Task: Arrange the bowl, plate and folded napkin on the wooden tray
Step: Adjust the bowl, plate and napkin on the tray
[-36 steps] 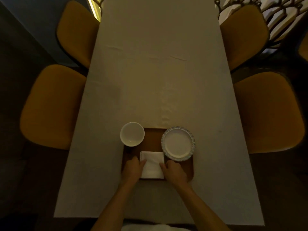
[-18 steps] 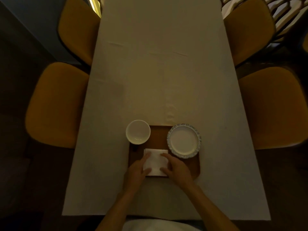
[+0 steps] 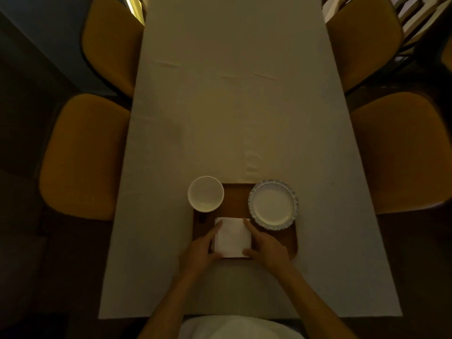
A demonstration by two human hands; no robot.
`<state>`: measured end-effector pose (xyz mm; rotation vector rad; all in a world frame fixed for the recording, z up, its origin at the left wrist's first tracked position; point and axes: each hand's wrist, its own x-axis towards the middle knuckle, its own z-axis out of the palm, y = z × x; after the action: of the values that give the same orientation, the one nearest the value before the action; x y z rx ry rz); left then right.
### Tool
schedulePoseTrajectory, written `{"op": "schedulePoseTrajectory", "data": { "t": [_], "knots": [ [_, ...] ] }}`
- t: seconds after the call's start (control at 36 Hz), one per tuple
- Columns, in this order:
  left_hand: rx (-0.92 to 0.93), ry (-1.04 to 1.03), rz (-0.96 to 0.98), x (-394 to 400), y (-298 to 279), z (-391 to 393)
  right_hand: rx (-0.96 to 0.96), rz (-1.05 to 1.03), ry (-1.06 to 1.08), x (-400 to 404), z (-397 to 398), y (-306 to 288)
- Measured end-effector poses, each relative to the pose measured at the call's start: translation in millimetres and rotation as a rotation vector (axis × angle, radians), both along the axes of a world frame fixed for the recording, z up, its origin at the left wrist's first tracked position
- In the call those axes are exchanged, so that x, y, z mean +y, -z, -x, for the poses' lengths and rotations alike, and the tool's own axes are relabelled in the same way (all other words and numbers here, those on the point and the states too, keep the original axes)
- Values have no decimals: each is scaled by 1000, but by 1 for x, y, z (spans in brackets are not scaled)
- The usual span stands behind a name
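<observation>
A wooden tray [image 3: 235,200] lies near the table's front edge. On its far left corner stands a white bowl [image 3: 205,194], partly overhanging the tray. A white plate with a patterned rim [image 3: 273,204] rests on the far right part. A folded white napkin [image 3: 233,237] lies on the tray's near middle. My left hand [image 3: 200,250] touches the napkin's left edge and near corner. My right hand [image 3: 267,248] touches its right edge, fingers spread. Neither hand lifts it.
A pale tablecloth [image 3: 234,106] covers the long table. Mustard chairs stand along both sides, two at the left [image 3: 83,155] and two at the right [image 3: 401,150]. The floor around is dark.
Both hands shifted along the napkin's sides, now flanking it with fingers reaching its far corners. The camera drifted a little; bowl and plate stayed put on the tray.
</observation>
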<state>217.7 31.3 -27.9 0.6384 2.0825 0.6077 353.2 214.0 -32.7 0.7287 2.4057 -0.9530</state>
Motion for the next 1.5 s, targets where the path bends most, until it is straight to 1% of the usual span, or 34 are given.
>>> {"op": "schedulePoseTrajectory", "data": {
  "t": [0.06, 0.14, 0.19, 0.25, 0.33, 0.44, 0.5, 0.58, 0.67, 0.75, 0.81, 0.83, 0.86, 0.92, 0.97, 1.06, 1.14, 1.19, 1.31, 1.42, 1.5],
  "knots": [
    [29, -35, 17, 1, 0, -2, 30, 24, 35, -1, -6, -1],
    [168, -86, 17, 6, -2, -8, 92, 37, 168, -6, -5, 0],
    [215, -121, 18, 11, -1, -10, 155, 37, 229, -11, 2, -1],
    [211, -79, 67, 17, 2, -10, 171, 1, 197, -17, 12, -3],
    [164, 43, 126, 20, 9, -9, 98, -58, 75, -21, 20, -2],
    [148, 108, 208, 19, 15, 0, 18, -156, -46, -17, 15, -2],
    [157, 108, 254, 19, 13, 3, -17, -189, -59, -14, 9, -3],
    [155, 111, 286, 17, 8, 2, -54, -182, -26, -9, 2, -4],
    [82, 89, 239, 16, 5, 1, -66, -131, -10, -7, -2, -6],
    [31, -18, 86, 11, 0, 1, -31, -32, 86, -7, -1, -8],
    [33, -148, -18, 10, -5, -2, 17, -5, 198, -10, 0, -9],
    [29, -226, -37, 11, -7, -5, 31, -9, 265, -13, 1, -9],
    [15, -311, -28, 14, -9, -6, 34, -23, 330, -16, 2, -9],
    [-18, -450, 55, 20, -11, -9, 18, -58, 418, -21, 6, -10],
    [-35, -506, 140, 24, -12, -11, -25, -76, 440, -24, 10, -11],
    [-24, -419, 185, 28, -10, -12, -106, -70, 424, -24, 16, -9],
    [-9, -356, 206, 31, -9, -6, -118, 0, 448, -21, 19, -7],
    [-8, -322, 216, 33, -9, -3, -125, -15, 454, -19, 18, -7],
    [41, -191, 252, 38, -8, -3, -112, -64, 463, -17, 12, -7],
    [59, -171, 308, 37, -8, -4, -117, -38, 466, -18, 5, -8],
    [29, -146, 325, 31, -8, -7, -132, -32, 412, -19, -1, -7]
  ]
}}
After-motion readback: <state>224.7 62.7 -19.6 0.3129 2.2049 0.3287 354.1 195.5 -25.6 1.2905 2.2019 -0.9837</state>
